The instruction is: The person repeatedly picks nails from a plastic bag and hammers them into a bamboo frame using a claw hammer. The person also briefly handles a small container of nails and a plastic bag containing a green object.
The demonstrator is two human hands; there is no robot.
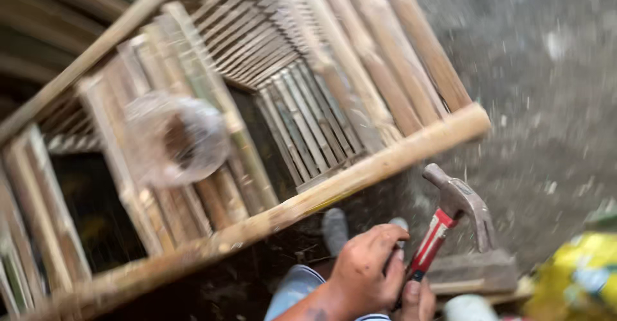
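A claw hammer (450, 215) with a red and black handle and a grey steel head stands tilted at the lower right. My left hand (366, 269) is curled around the handle's lower part, its forearm coming in from the bottom edge. Just below it, a small part of my right hand (419, 300) shows at the frame's bottom, against the black grip end; the rest of that hand is cut off. A large bamboo frame (308, 202) of poles and thin slats lies tilted across the left and middle, above the hands and apart from them.
The view is blurred by motion. A wooden block (475, 273) lies under the hammer head. A yellow bag (578, 276) is at the lower right corner. Grey shoes (334, 230) and a denim-clad knee (292, 289) show near the hands. Rough grey ground (546, 89) fills the right.
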